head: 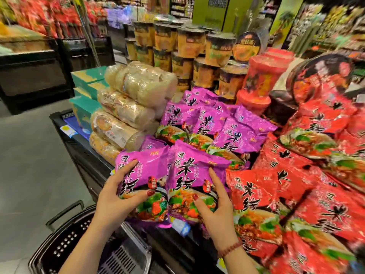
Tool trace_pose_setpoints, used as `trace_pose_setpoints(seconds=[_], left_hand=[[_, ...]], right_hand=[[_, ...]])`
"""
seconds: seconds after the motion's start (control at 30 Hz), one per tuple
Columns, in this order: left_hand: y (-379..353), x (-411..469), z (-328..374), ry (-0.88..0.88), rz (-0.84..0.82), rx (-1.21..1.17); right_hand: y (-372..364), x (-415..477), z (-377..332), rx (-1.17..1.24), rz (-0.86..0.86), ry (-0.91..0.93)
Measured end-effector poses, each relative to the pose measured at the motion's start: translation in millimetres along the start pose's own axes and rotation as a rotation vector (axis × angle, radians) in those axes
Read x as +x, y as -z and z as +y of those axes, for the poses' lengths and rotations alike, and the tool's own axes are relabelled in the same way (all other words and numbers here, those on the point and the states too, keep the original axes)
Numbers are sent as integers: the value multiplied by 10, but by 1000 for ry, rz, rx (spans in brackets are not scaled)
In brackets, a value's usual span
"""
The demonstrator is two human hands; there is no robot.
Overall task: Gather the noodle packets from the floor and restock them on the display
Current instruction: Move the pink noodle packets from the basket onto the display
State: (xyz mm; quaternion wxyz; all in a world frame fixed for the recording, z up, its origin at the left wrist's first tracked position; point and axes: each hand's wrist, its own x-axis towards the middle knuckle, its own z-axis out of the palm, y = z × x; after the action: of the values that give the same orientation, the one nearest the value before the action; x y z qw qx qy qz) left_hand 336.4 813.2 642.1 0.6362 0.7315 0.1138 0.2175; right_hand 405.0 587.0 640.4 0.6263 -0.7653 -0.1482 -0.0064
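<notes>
Two purple noodle packets sit side by side at the front edge of the display. My left hand (118, 196) grips the left purple packet (146, 175), thumb across its lower front. My right hand (214, 202) grips the right purple packet (189, 175) from its right side. Behind them lies a pile of more purple packets (215, 123) on the display. Red noodle packets (286, 184) fill the display to the right. The display's black front edge (94, 161) runs diagonally below the packets.
A black shopping basket (79, 244) stands on the grey floor at bottom left. Clear-wrapped noodle bundles (128, 107) are stacked left of the purple pile, teal boxes (85, 95) beyond them. Noodle cups (187, 54) and red tubs (262, 76) stand behind. Store shelves line the background.
</notes>
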Motion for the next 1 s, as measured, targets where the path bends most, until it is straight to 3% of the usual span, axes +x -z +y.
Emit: trace_pose_setpoints(seconds=[0.33,0.57,0.77,0.87,0.93,1.0], left_hand=[[-26,1043,150,-80,-138,117],[-165,1945,-167,-181,-282,155],[-365,2201,-468,-240,-408,240],[-407,2238,-597,-266,-503,483],[-418,2256,-630,-290,-537,657],[-438,2249,-621,-351,-450,746]], right_hand=[[-83,548,-75,-30,152,1],[-300,1055,-13,-59,243,-26],[-439,1255,220,-159,302,-70],[-536,1245,302,-400,266,-40],[-599,1223,338,-692,363,-4],[-639,1232,398,-1008,454,81]])
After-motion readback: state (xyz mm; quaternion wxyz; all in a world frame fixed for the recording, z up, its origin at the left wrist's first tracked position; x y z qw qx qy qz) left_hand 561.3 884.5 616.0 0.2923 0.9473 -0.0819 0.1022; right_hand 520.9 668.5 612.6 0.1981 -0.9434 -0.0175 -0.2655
